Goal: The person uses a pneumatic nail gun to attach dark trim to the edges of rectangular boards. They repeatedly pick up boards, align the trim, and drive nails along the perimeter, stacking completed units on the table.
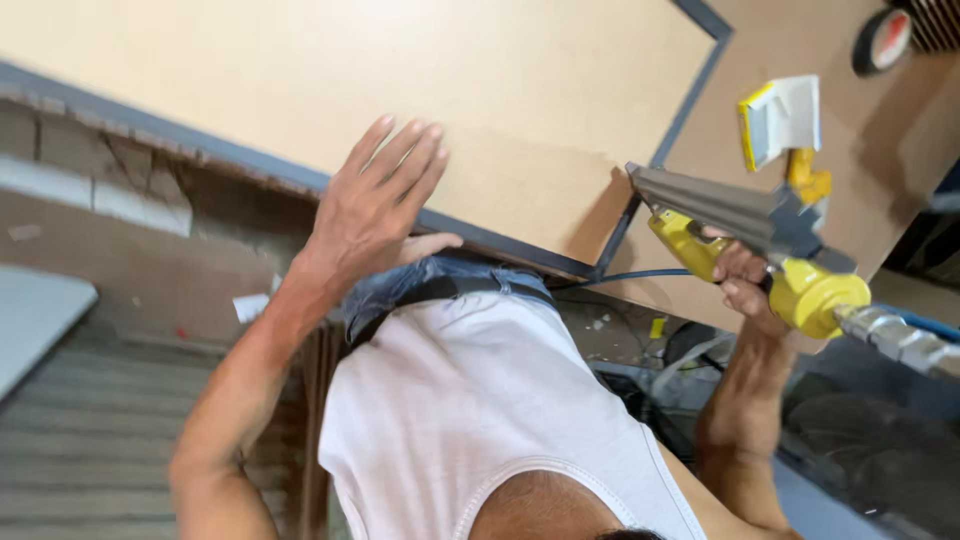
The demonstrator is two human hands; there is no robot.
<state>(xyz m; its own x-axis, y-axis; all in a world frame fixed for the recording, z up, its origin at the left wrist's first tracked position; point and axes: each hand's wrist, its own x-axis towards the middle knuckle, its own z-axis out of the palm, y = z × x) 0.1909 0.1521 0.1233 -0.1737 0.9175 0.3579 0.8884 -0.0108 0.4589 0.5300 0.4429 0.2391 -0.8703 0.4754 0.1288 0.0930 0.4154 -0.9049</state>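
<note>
My left hand (375, 200) lies flat, fingers spread, on a tan board (400, 80) with a dark blue-grey edge band (200, 148). My right hand (745, 285) grips the handle of a yellow pneumatic nail gun (770, 240) whose grey magazine points at the board's corner (605, 265). A ribbed metal air hose fitting (900, 338) runs off the gun to the right. My white sleeveless shirt fills the lower middle.
A second tan panel (850, 130) lies beyond the board's right edge, with a yellow and white small box (780, 118) and a roll of black tape (882, 40) on it. Brick wall and floor show at the left; cables and clutter sit below the board.
</note>
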